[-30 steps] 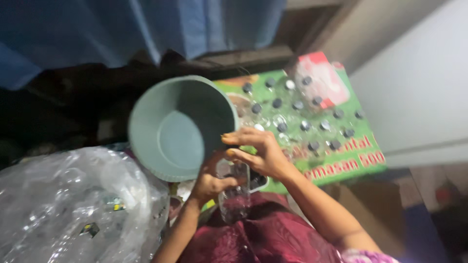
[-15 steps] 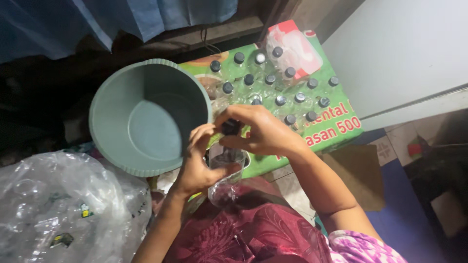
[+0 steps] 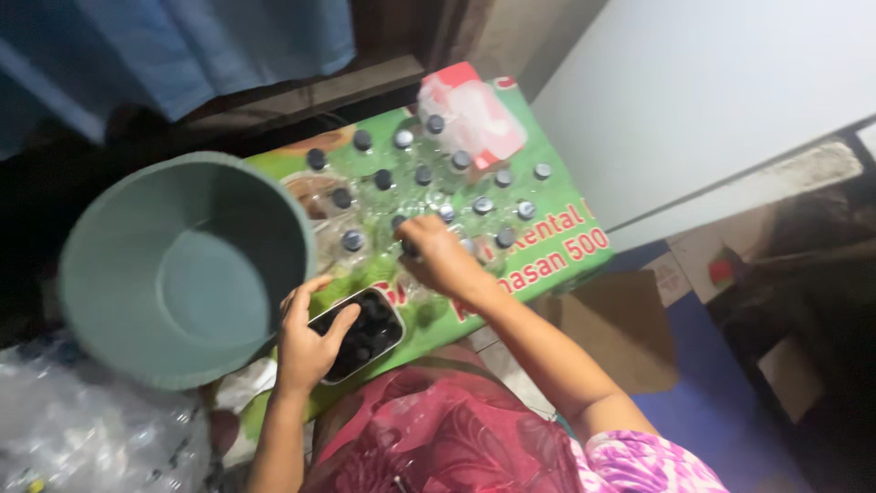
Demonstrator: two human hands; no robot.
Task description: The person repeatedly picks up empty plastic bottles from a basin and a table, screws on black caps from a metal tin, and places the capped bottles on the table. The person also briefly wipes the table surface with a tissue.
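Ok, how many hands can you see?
2. The left hand grips a small tray of dark caps beside the green basin; the right hand reaches among the capped bottles on the green board. No others show.

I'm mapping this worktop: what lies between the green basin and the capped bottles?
In the head view, the left hand on a small tray of dark caps, on the green board.

Big flat green box point(image 3: 547, 251) laid in middle, printed with red and white letters, pink-red patch at far corner. Small capped bottles stood on it. Plain brown cardboard piece point(image 3: 620, 333) laid just beside, right.
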